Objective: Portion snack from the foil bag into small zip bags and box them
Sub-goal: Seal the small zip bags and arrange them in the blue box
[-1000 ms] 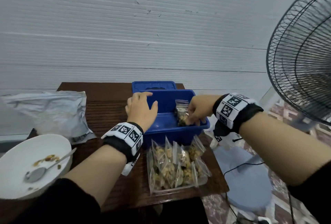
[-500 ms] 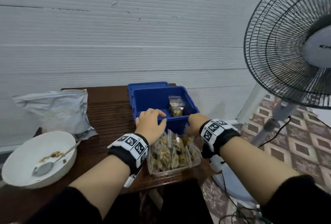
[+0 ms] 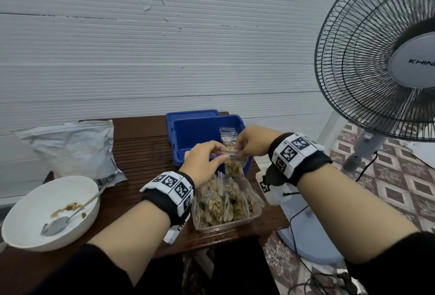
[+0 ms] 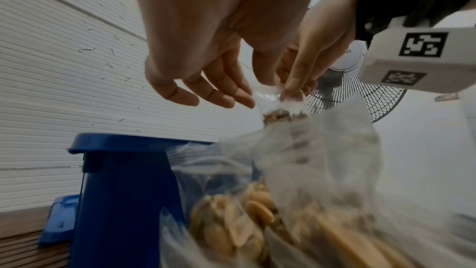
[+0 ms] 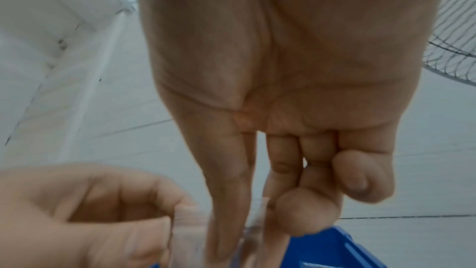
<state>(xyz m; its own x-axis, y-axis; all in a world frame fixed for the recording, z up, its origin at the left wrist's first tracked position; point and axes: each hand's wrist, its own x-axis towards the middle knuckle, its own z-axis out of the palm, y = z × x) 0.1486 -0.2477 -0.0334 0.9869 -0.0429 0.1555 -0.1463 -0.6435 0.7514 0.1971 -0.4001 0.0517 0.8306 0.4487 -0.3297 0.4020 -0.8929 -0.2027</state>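
Both hands hold one small clear zip bag (image 3: 233, 166) of snack by its top strip, just above the clear tray (image 3: 235, 223) and in front of the blue box (image 3: 195, 129). My left hand (image 3: 222, 153) pinches the strip's left end with thumb and forefinger; in the left wrist view the other left fingers (image 4: 219, 93) are spread. My right hand (image 3: 238, 151) pinches the right end, its other fingers curled. Another filled zip bag (image 3: 227, 135) stands inside the box at its right wall. The tray holds several filled bags (image 3: 216, 205). The foil bag (image 3: 73, 146) lies at the table's back left.
A white bowl (image 3: 47, 210) with a spoon (image 3: 63, 219) and a few crumbs sits at the front left. The box's blue lid (image 3: 191, 113) lies behind the box. A standing fan (image 3: 381, 63) is close on the right, its base and cable beside the table (image 3: 141, 148).
My right hand left a bag in the blue box and drew back to the tray. My left hand came off the box rim. Both now hold a bag lifted above the tray.
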